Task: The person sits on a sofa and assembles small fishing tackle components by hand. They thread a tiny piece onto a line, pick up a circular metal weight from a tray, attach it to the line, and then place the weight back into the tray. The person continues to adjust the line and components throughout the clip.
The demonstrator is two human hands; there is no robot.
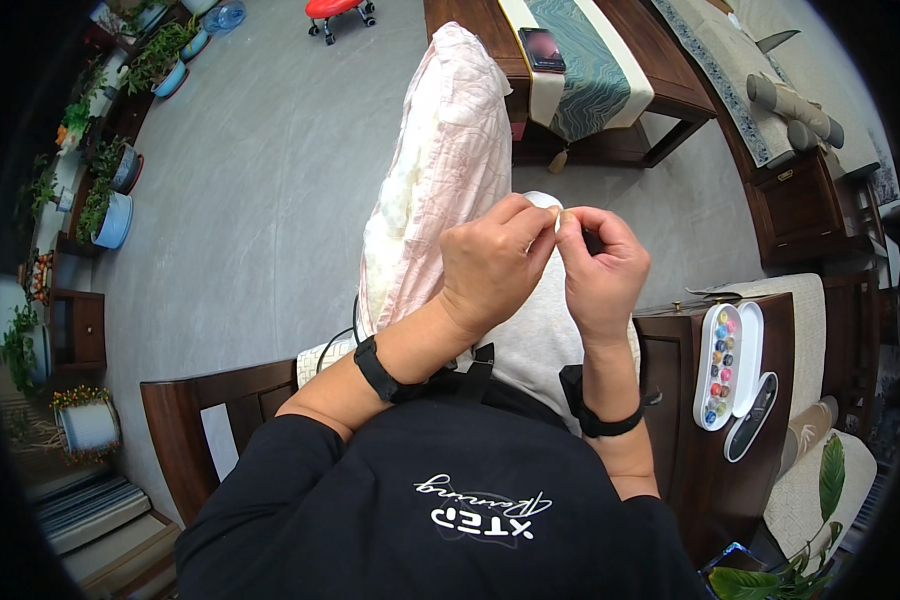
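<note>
Pinching a small white piece (542, 200) between both hands (545, 265), pink pillow (440, 170) just beside.

Both hands up in front of chest, fingertips pinched together. Left hand (492, 262) and right hand (598, 262) touch at thumbs, w/ a small white object (545, 200) just behind them; can't tell what exactly is in the grip. Black wristbands on both wrists. Pale pink cloth (440, 170) hangs tall behind left hand, draped down toward lap. To the right, on a dark wood tabletop (670, 340), an open white case w/ coloured beads (722, 365), a dark oval case (752, 415) beside it. Grey floor (260, 200), potted plants (110, 190) along far left.
</note>
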